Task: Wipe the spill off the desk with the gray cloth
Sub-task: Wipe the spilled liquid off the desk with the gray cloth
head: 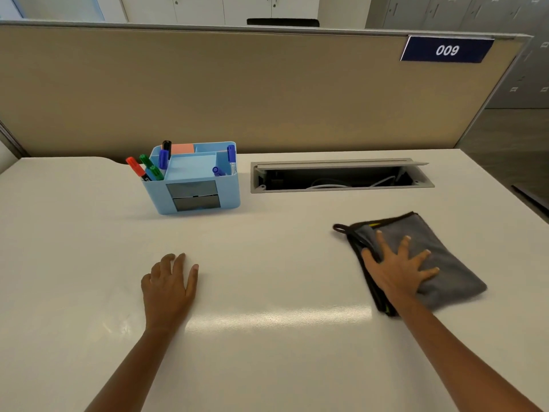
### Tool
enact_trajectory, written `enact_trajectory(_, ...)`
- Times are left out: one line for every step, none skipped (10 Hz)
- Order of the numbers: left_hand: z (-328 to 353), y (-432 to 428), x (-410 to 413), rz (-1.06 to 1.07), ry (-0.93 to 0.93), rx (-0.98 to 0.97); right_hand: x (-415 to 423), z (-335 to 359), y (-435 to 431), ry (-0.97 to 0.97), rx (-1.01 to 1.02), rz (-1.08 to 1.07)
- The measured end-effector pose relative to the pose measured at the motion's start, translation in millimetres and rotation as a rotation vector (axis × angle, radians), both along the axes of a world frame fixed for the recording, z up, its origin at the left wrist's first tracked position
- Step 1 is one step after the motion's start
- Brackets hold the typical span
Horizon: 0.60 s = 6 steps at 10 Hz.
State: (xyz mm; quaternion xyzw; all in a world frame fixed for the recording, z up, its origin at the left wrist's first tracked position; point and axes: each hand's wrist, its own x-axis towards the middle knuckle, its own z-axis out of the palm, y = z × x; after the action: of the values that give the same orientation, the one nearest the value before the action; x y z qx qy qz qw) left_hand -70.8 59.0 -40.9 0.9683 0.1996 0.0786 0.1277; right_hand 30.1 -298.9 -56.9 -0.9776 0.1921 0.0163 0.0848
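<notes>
The right hand (399,269) lay flat on the gray cloth (439,263), with the fingers spread wide and pressing it against the white desk (267,292); it gripped nothing. The cloth was folded, with a black edge and a small loop at its far left corner, and it reached out beyond the fingertips and to the right of the hand. The left hand (170,281) rested on the bare desk, well apart from the cloth, palm down, with the fingers loosely curled and holding nothing. Beyond the left hand stood a blue organizer (196,188) with markers (148,169) in it. Beyond the right hand, an open cable tray (338,176) was set in the desk, in front of a beige partition (237,90). I could not make out any spill on the desk surface.
</notes>
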Motion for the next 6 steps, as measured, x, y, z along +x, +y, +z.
enact_trajectory(-0.5, -1.0, 0.1, 0.007, -0.004, 0.005, -5.8, -0.9, 43.6, -0.032, -0.017, 0.176)
enact_trajectory(-0.4, -0.4, -0.2, 0.008, -0.020, 0.012, -32.8, -4.3, 70.9, -0.036, -0.032, 0.389)
enact_trajectory(0.1, 0.4, -0.7, 0.006, -0.033, 0.009, -67.2, -6.2, 59.6, -0.052, -0.030, 0.525)
enact_trajectory(0.1, 0.5, -1.6, 0.004, -0.028, 0.016, -93.5, -6.4, 26.4, -0.073, -0.018, 0.528)
enact_trajectory(1.3, 0.6, -1.6, -0.003, -0.018, 0.030, -97.5, -4.9, -13.1, -0.040, -0.052, 0.402)
enact_trajectory(1.7, -0.4, -0.4, -0.006, -0.009, 0.039, -80.5, -0.8, -39.8, -0.036, -0.063, 0.223)
